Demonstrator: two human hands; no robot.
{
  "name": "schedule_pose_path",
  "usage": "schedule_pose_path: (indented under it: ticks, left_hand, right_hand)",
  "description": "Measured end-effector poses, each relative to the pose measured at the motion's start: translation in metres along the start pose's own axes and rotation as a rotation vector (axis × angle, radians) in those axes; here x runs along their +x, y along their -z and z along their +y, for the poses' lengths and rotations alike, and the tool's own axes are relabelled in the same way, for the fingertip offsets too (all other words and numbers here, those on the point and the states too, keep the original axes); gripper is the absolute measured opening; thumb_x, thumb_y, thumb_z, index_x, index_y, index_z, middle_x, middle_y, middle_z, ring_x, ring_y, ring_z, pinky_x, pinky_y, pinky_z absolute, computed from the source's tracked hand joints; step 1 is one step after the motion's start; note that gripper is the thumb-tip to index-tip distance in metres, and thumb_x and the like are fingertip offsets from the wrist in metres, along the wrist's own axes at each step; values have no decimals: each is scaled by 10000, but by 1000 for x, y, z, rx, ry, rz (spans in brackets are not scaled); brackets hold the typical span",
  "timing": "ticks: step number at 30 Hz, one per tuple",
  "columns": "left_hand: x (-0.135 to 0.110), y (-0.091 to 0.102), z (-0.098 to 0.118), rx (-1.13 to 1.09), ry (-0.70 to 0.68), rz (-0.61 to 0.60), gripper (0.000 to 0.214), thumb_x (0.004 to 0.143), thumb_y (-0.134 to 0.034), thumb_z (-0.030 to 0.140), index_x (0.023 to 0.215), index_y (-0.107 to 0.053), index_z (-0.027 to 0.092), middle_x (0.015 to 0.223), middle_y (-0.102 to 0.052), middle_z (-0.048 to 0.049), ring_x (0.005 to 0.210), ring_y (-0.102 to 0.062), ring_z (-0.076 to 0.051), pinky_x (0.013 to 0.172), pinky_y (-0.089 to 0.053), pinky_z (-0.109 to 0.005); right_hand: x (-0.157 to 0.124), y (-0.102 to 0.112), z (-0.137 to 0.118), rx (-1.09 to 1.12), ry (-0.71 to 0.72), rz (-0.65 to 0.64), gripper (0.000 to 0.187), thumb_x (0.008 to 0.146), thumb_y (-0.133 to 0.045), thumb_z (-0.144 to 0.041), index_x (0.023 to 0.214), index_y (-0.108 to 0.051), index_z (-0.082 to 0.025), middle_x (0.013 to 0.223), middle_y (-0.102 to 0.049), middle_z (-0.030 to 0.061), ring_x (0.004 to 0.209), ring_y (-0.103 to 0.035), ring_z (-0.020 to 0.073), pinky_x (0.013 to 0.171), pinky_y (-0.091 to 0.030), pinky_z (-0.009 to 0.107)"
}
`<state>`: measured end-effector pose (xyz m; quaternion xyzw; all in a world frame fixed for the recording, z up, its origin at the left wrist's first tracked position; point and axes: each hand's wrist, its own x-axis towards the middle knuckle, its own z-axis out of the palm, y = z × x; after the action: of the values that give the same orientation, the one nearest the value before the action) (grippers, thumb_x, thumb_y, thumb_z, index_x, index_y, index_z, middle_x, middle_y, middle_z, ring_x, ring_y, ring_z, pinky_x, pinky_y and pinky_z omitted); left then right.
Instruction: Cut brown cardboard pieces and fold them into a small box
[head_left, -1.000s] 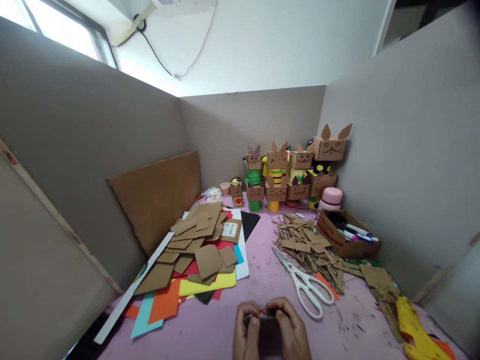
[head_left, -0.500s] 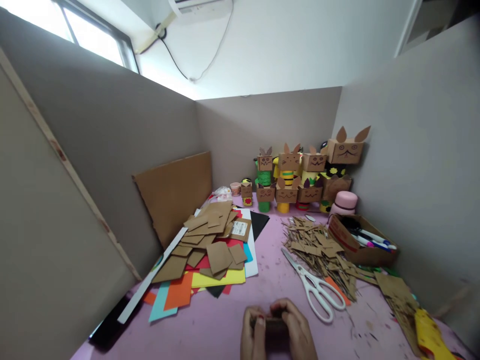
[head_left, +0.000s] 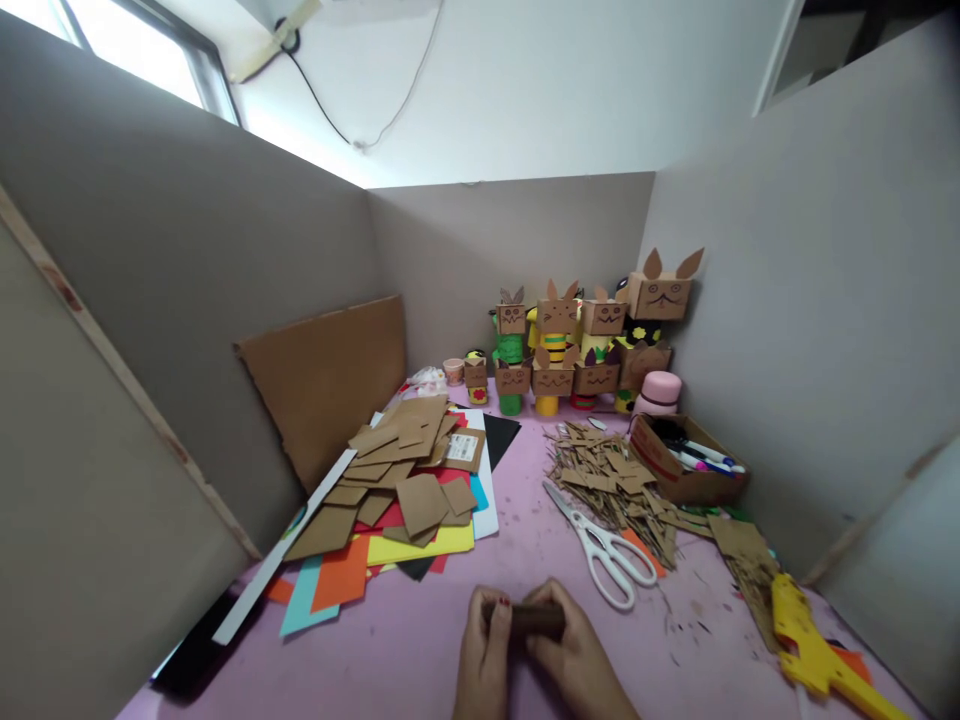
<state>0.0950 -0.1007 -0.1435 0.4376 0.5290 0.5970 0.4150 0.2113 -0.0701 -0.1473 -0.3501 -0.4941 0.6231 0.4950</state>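
Observation:
Low at the front of the pink table [head_left: 525, 530], my left hand [head_left: 484, 655] and my right hand [head_left: 577, 660] are both closed on a small brown cardboard piece [head_left: 536, 620] held between them. It looks rolled or folded into a short tube. White scissors [head_left: 604, 545] lie just beyond my right hand. A pile of cut cardboard squares [head_left: 397, 460] rests on coloured paper sheets [head_left: 360, 575] to the left.
Cardboard scraps [head_left: 607, 475] spread to the right of the scissors. A cardboard box of markers [head_left: 686, 460] and a pink bottle [head_left: 660, 392] sit at back right. Cardboard animal figures [head_left: 585, 340] line the back wall. A yellow glue gun [head_left: 814, 650] lies at front right. Grey partitions enclose the table.
The view swung right and then back. My hands stay closed on the cardboard piece, which now shows more as a rolled tube.

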Motion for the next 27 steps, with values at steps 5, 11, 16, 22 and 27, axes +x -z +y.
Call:
schedule_pose_path:
  ticks: [5,11,16,22,27]
  left_hand:
    - [8,5,-5,-21,50,-70,367,799,-544,574,793,-537,207,748,-567,3,771,-538,-182,746,-418,-291]
    - [23,4,-5,-147,87,-203,467,670,-742,419,1023,-552,180,1009,-672,-102,955,-610,-253,821,-473,-344]
    - [41,2,-3,-236,162,-219,481,602,-786,426,953,-600,155,985,-708,-152,923,-654,-297,771,-507,-373]
    - [43,5,-2,-278,162,-166,504,658,-737,462,1028,-635,135,1018,-715,-161,962,-654,-309,819,-513,-417]
    - [60,23,4,-230,105,66,499,713,-670,492,1073,-586,157,1056,-702,-127,1055,-621,-279,892,-490,-395]
  right_hand:
    - [5,2,4,110,-79,35,213,491,-527,-51,647,-512,-195,592,-528,-73,595,-480,123,567,-374,214]
    - [6,7,1,283,-165,68,372,564,-573,-91,925,-610,-172,780,-712,8,728,-629,190,709,-467,296]
    - [11,11,3,389,-163,105,406,591,-735,-213,987,-648,-190,865,-747,39,834,-671,237,773,-489,336]
    - [21,11,12,419,-133,157,512,665,-717,-577,989,-700,-181,967,-750,94,983,-652,272,842,-488,377]
    - [25,20,23,305,-100,283,539,649,-718,-607,964,-702,-170,933,-758,99,975,-659,285,849,-495,384]
